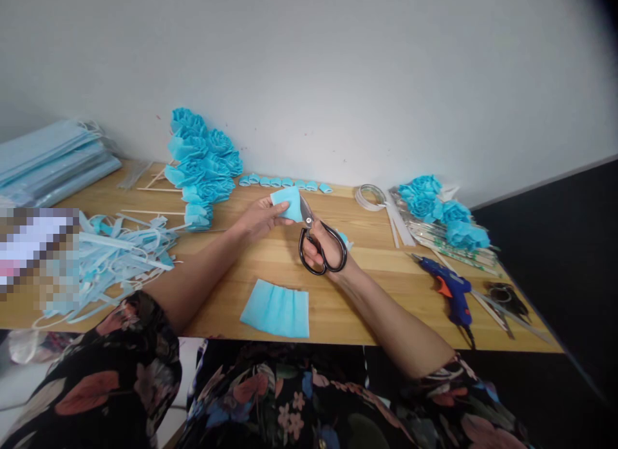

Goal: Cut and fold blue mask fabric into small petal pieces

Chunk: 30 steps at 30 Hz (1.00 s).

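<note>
A wooden table point(386, 239) stands against a white wall point(338, 62), beside a dark floor point(570, 243).

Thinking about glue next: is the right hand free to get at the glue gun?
Probably not yet: the right hand grips the scissors, though the glue gun lies uncovered to its right.

Wooden worktop point(376, 307), set against a pale wall. Carries at the far left a stack of blue face masks point(53, 159), with a loose heap of cut mask strips point(120, 256) in front of it. Holds along the back a cluster of blue fabric roses point(203, 165) on thin wooden sticks point(149, 212), then a row of small blue rolled pieces point(284, 182) close to the wall. Bears near the front edge one pleated blue mask piece point(276, 309), lying flat. Shows to the right a coil of white strip point(369, 196), a second group of blue roses point(444, 214) resting on a bundle of wrapped sticks point(449, 249), and a blue glue gun point(454, 294) just beside them. Ends at the far right with a dark tool point(505, 297), too blurred to name.
</note>
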Each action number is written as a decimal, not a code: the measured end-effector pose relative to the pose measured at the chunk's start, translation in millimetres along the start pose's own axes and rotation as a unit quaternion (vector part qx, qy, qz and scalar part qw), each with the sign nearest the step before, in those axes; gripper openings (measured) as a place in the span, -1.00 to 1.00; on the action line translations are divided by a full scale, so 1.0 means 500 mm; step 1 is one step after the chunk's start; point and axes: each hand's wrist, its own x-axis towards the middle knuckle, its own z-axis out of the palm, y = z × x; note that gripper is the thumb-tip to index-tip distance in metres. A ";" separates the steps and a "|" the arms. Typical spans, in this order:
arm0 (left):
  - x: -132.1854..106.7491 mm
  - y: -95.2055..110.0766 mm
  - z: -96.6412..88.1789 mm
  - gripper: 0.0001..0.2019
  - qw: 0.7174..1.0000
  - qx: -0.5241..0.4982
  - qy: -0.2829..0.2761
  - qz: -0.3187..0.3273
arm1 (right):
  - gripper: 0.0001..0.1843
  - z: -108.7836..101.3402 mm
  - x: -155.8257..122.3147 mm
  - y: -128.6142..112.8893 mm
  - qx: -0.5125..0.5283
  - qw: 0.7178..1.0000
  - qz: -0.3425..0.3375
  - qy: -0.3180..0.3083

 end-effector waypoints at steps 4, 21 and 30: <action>-0.002 0.001 0.003 -0.74 1.000 0.010 0.005 0.002 | -0.21 -0.007 0.002 0.002 -0.014 0.999 0.014 -0.027; -0.009 0.002 0.007 -0.57 0.997 0.058 -0.043 -0.003 | -0.20 -0.014 -0.002 -0.011 -0.020 0.996 0.025 -0.086; -0.008 -0.008 0.010 -0.50 0.996 0.081 -0.040 -0.017 | -0.34 -0.017 0.002 -0.003 0.012 0.999 -0.013 -0.050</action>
